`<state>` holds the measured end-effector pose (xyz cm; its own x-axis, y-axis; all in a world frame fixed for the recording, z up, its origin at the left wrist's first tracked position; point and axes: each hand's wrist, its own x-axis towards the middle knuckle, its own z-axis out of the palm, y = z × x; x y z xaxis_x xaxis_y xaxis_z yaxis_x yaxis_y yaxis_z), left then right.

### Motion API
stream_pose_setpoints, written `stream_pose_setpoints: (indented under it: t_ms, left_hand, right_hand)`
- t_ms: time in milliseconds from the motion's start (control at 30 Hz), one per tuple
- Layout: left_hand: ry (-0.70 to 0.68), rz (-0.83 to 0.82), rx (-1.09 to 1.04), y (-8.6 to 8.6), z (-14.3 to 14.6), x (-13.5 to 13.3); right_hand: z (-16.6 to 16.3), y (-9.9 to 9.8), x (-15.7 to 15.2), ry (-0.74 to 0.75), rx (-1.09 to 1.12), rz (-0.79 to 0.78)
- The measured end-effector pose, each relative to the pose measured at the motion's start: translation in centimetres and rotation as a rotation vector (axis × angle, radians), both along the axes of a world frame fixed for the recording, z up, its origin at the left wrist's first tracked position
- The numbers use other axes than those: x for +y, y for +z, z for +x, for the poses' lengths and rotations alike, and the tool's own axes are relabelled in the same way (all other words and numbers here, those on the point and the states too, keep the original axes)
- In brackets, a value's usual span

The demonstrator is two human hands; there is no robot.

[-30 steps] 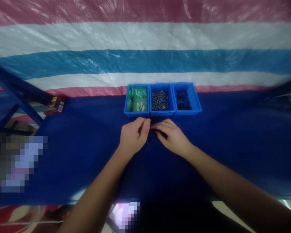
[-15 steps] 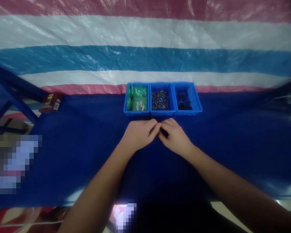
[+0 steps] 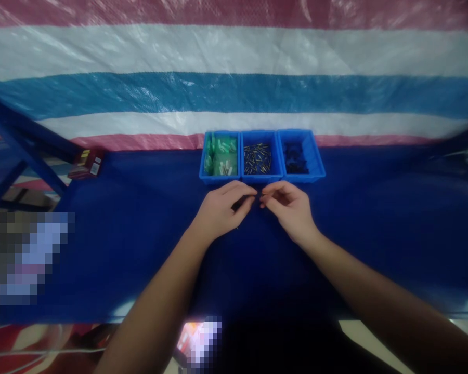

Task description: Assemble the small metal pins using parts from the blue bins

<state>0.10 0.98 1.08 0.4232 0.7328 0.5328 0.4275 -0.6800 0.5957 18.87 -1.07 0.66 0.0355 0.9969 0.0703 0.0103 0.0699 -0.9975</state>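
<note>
My left hand (image 3: 222, 208) and my right hand (image 3: 290, 205) meet fingertip to fingertip just in front of three small blue bins on a dark blue cloth. Both hands are pinched closed around a small dark part between them, too small to name. The left bin (image 3: 220, 156) holds green and pale pieces. The middle bin (image 3: 258, 157) holds several thin dark and brass pins. The right bin (image 3: 299, 156) holds dark pieces.
The blue cloth-covered table (image 3: 374, 234) spreads wide to both sides. A small red box (image 3: 86, 162) lies at the table's far left edge beside a blue frame bar (image 3: 27, 150). A striped tarp (image 3: 234, 78) hangs behind the bins.
Both hands have lifted slightly and moved a little towards the bins. My right hand has turned so its fingers show pinched, where before it lay flatter on the cloth.
</note>
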Motion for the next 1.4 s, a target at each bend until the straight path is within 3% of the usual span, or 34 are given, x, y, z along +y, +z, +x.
stream_pose_setpoints:
  t_ms: [167,533,933,1167,1400]
  left_hand:
    - [0.007,0.014,-0.073,-0.15,0.06,0.04]
    - [0.026,-0.002,-0.023,-0.70,0.24,0.04]
    - [0.026,-0.018,-0.041,-0.66,0.23,0.03]
    - [0.032,-0.007,-0.074,-0.34,0.20,0.06]
    - [0.050,-0.024,-0.066,-0.39,0.26,-0.06]
  right_hand:
    - [0.02,-0.13,0.11,-0.035,0.005,0.003]
    - [-0.13,0.03,-0.34,0.056,-0.100,0.074]
    - [-0.10,0.30,-0.41,-0.014,-0.224,0.166]
    - [-0.34,0.03,-0.47,0.036,-0.116,0.057]
    - [-0.34,0.31,-0.42,0.024,-0.047,0.056]
